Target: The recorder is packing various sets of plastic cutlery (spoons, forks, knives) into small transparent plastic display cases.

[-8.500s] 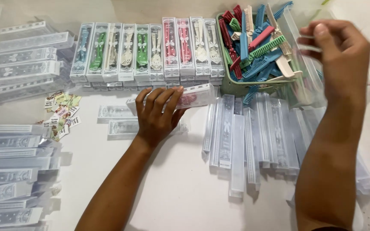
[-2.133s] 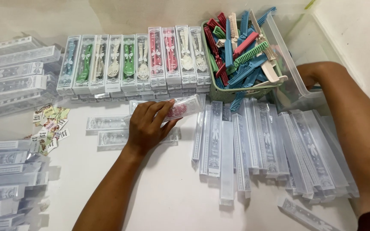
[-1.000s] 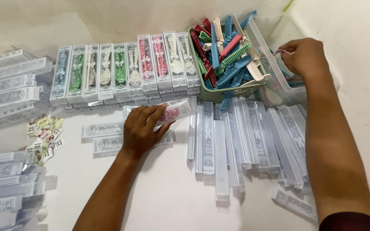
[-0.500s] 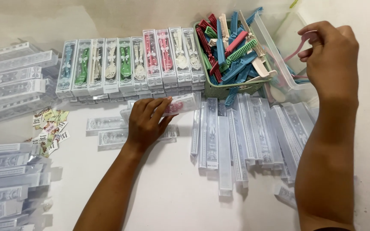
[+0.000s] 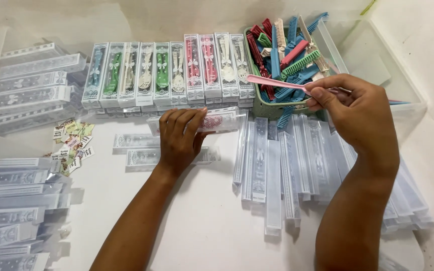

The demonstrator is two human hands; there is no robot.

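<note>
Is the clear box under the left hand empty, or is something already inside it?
Not empty. Through the clear box under the left hand, a red patterned item shows inside; what it is cannot be told.
</note>
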